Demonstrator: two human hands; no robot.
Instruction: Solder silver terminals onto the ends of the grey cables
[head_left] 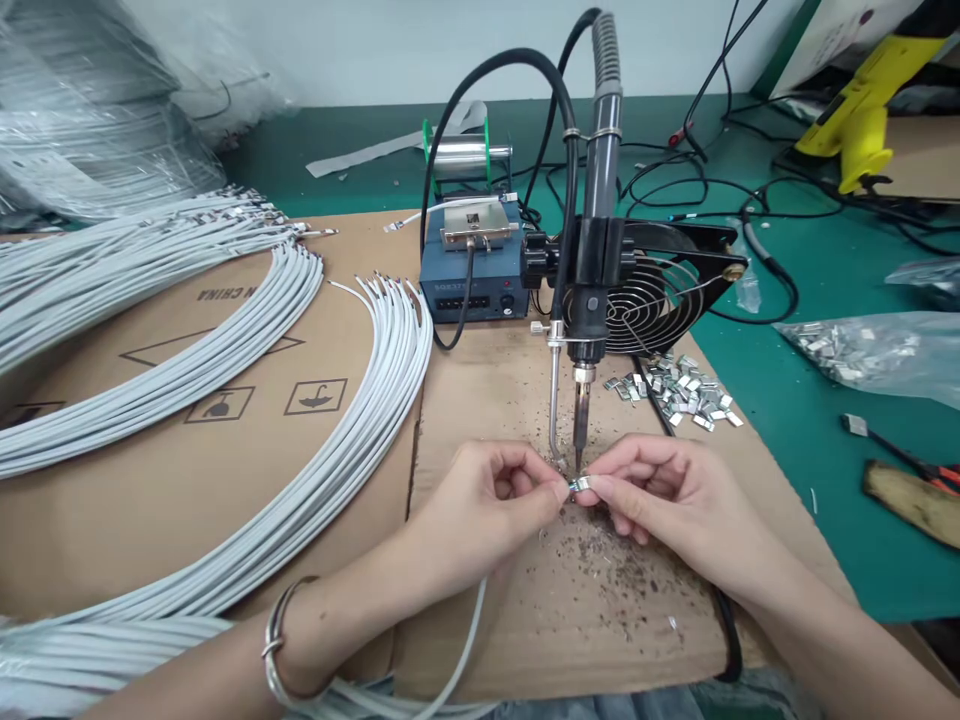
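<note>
The coil under crinkled clear plastic (90,110) and the smooth, pale cable bundles (360,420) run out of frame. My left hand (499,490) pinches thumb to forefinger on a wire end my fingertips mostly cover; a round white cable (474,620) emerges beneath, its upper stretch hidden. Between my hands sits the small, shiny metal connector (582,484), right under the tapered soldering tip (579,460); I can't tell if they touch. My right hand (667,490) nips its other end, remaining fingers loosely curled. Beyond lie flat, boxy connectors (694,390), heaped on cardboard (765,520).
</note>
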